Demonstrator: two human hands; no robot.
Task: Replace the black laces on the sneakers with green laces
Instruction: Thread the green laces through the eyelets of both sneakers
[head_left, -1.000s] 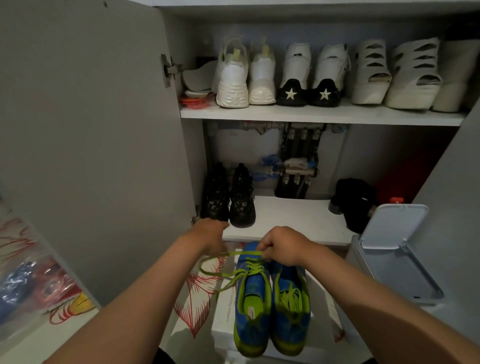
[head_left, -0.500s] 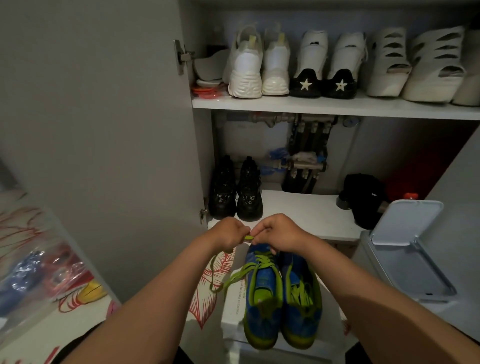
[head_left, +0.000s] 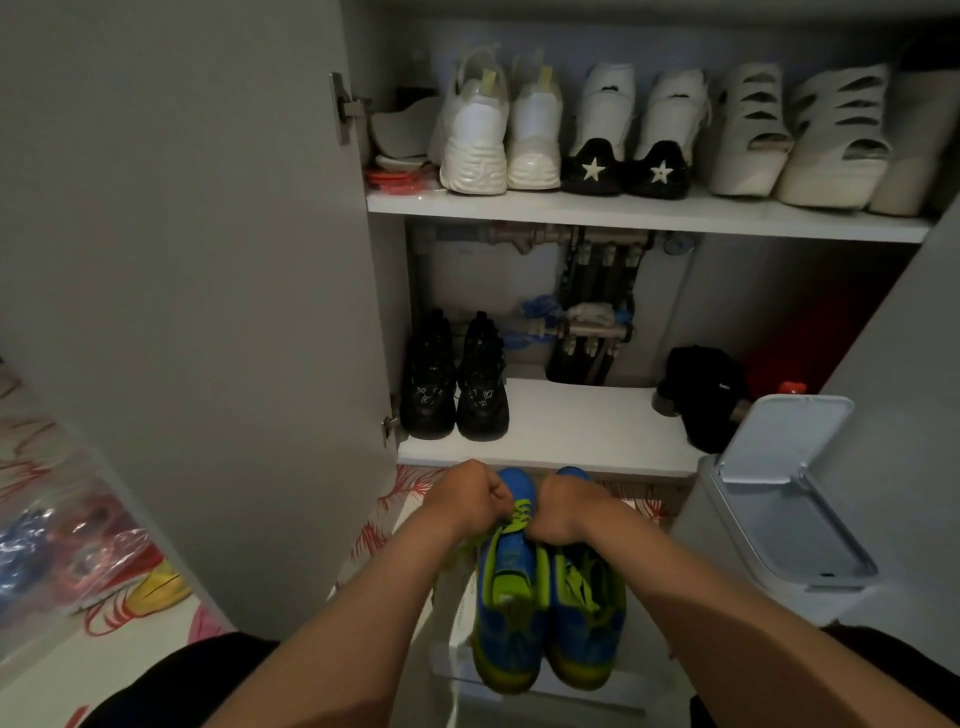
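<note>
- The white box (head_left: 451, 656) stands nearest the person and carries both sneakers side by side, touching.
- The left sneaker (head_left: 506, 618) and the right sneaker (head_left: 589, 626) are blue with yellow-green soles. Their long axes run straight away from the person, apparently with heels near and toes far.
- The right sneaker shows green lacing across its tongue. No black lace is visible on either shoe.
- The left hand (head_left: 470, 501) and the right hand (head_left: 569, 506) sit over the far half of the left sneaker, level with each other and neither nearer.
- The green lace (head_left: 521, 513) lies in the narrow gap between the two hands, directly over the left sneaker's eyelets and crosswise to the shoe's axis.
- The fingers (head_left: 496, 498) of both hands are curled tight. They appear to be pinching the lace, though the fingertips are hidden.
- Judgement: the lace is being tightened or knotted. The next pull goes outward to each side, and the shoe could slide on the box.
- Beyond, the lower shelf (head_left: 571, 421) holds black boots (head_left: 454, 387). A bin (head_left: 769, 525) with its lid raised stands to the right.
</note>
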